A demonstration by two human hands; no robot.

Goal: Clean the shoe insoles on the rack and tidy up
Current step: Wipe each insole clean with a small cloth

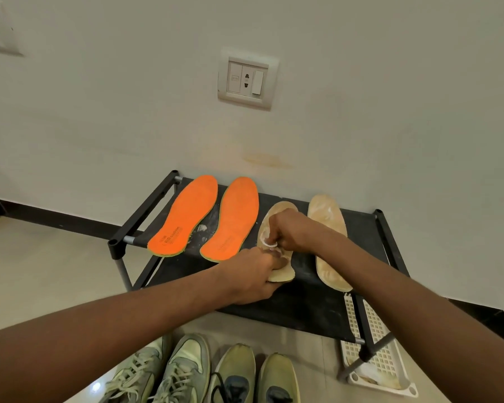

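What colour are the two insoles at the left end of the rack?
Bright orange insoles, with a thin green edge; head view.

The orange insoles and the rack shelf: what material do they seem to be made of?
Orange insoles: probably foam with a matte fabric top; a thin greenish layer shows at the edge. Rack shelf: seemingly black fabric stretched between dark bars, matte and dusty.

light: warm, dim, even
shadows: soft
glare: small spot on floor (96,386)
edges: wide-angle bending
focus: mostly sharp, slightly soft
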